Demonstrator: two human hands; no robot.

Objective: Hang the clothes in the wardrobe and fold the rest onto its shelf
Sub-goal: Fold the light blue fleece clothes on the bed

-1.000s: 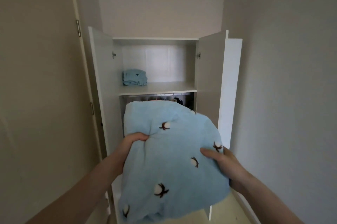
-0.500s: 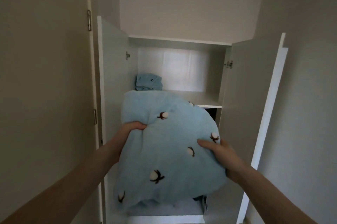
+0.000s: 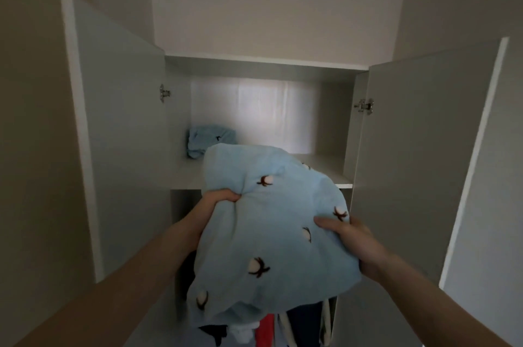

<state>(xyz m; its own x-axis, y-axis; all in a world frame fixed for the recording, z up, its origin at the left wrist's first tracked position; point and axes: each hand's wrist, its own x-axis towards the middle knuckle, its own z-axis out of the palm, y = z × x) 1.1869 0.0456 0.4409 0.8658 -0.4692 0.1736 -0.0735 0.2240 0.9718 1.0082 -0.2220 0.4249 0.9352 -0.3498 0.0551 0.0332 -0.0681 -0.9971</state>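
A folded light-blue fleece garment (image 3: 271, 233) with small cotton-flower prints is held up in front of the open wardrobe, its far edge over the front of the white shelf (image 3: 189, 177). My left hand (image 3: 218, 199) grips its left side, fingers bunching the fabric. My right hand (image 3: 345, 236) holds its right side, thumb on top and fingers hidden beneath. A smaller folded light-blue cloth (image 3: 209, 140) lies on the shelf at the back left.
Both wardrobe doors stand open, the left door (image 3: 119, 126) and the right door (image 3: 418, 154) flanking my arms. Below the shelf hang several clothes (image 3: 297, 324) in dark blue, red and white. Walls close in on either side.
I have stepped closer to the wardrobe and raised the blue garment, so its far edge now reaches the shelf level. Both hands keep the same grip.
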